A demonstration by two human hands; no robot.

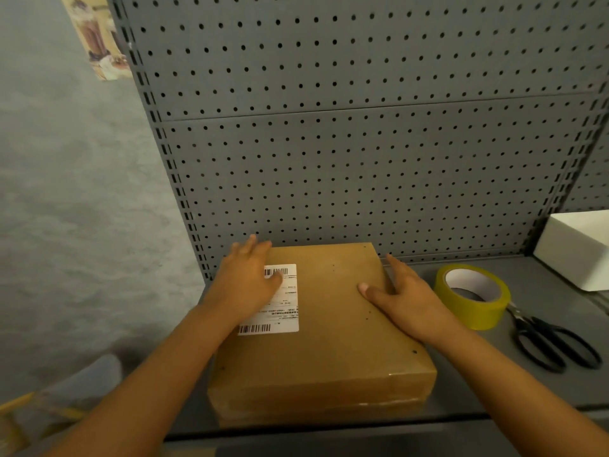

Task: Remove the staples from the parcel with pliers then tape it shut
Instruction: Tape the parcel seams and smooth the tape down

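Grey shelf (pixel 478 384), pegboard (pixel 362 143) behind, parcel (pixel 329 341), both grips flat, fingers apart

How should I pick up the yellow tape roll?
The tape roll lies flat with its open hole facing up, right of the parcel. Come from above: probably a thumb inside the hole and fingers outside, pinching the wall on the near side, away from the scissors touching its right.
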